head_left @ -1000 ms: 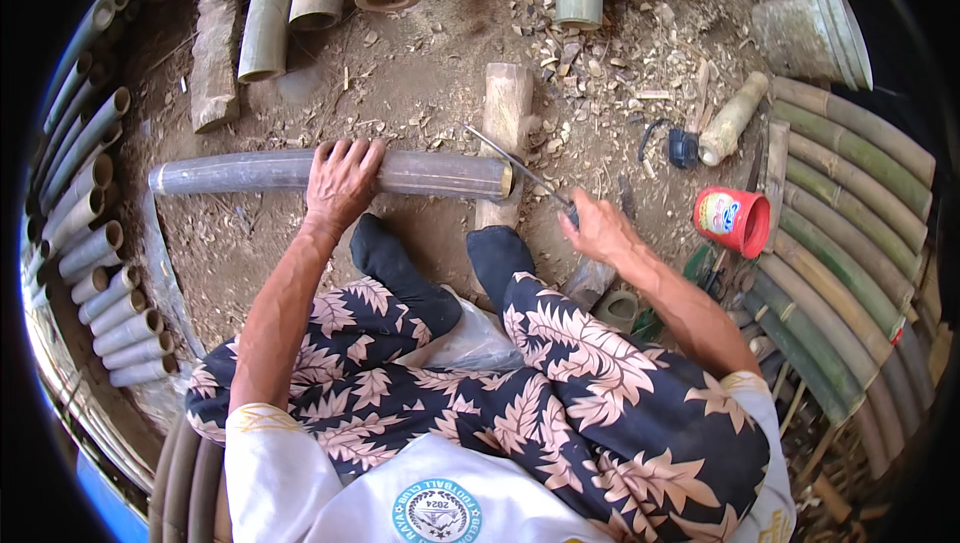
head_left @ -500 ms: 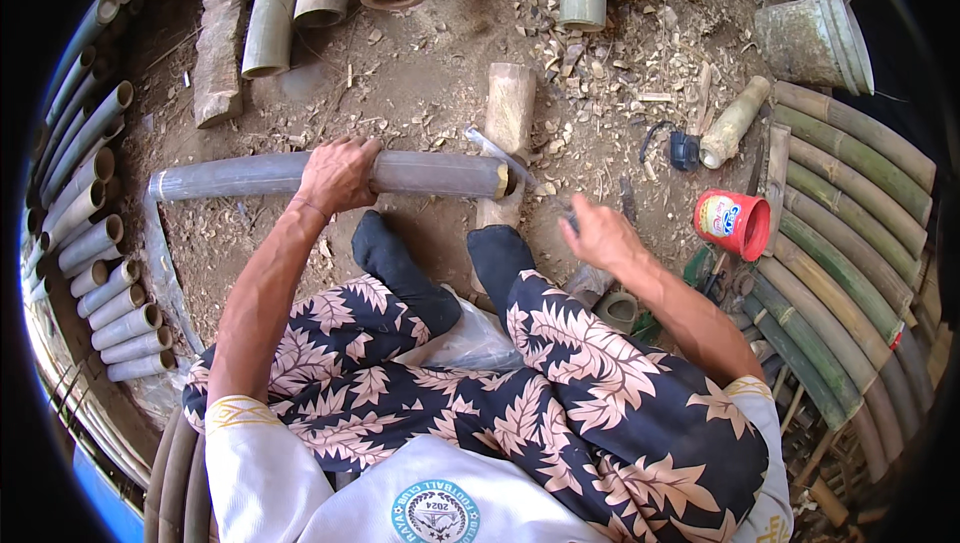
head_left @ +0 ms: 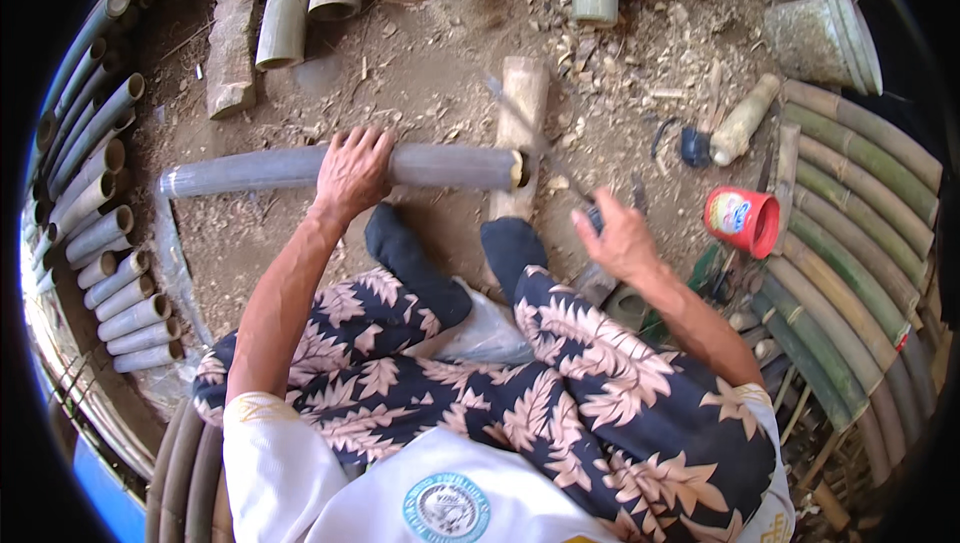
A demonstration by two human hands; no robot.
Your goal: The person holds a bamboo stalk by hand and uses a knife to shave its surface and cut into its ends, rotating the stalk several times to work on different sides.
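My left hand [head_left: 355, 171] is wrapped over a grey-brown bamboo pole [head_left: 455, 167] that lies crosswise in front of my feet. The pole's right end rests on a pale wooden log [head_left: 523, 95], and fresh yellowish cuts show at its rim. To the right, my right hand [head_left: 622, 238] grips the dark handle of a long knife [head_left: 522, 119]. Its narrow blade points up and left, passing over the log just beside the cut end. The blade is blurred, and I cannot tell whether it touches the bamboo.
Split bamboo lengths [head_left: 850, 208] are stacked at the right, near a red tub [head_left: 742, 221] and a weathered bucket [head_left: 815, 43]. A short wooden piece [head_left: 745, 121] lies beside a black object [head_left: 694, 146]. Bamboo tubes [head_left: 140, 328] line the left side, and a stone-like block [head_left: 233, 43] lies far left.
The knife's blade has swung up and away from me, with its tip now farther out over the log. My left hand keeps its hold on the bamboo. The whole view has shifted slightly.
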